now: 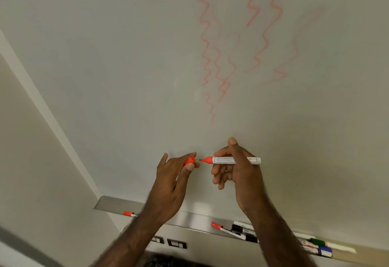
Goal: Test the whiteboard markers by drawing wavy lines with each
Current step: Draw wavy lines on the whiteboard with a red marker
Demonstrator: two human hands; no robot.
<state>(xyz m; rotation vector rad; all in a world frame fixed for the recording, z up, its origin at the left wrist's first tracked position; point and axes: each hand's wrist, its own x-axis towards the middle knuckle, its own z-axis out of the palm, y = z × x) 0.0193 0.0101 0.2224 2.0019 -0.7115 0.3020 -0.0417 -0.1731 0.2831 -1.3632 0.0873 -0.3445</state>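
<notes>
My right hand (237,174) holds a white marker with an orange tip (229,160) level, its uncapped nib pointing left. Pinched in my left hand (172,182) is the orange cap (189,160), its mouth a short gap from the nib. Both hands hover in front of the lower whiteboard (126,77). Several faint orange-red wavy lines (212,56) run down the board above them.
A metal tray (189,218) runs along the board's bottom edge. It holds a red-capped marker (128,213) at left, a red and some black-capped ones (231,230) in the middle, and green (320,242) and blue (324,251) ones at right. Wall sockets (176,243) sit below.
</notes>
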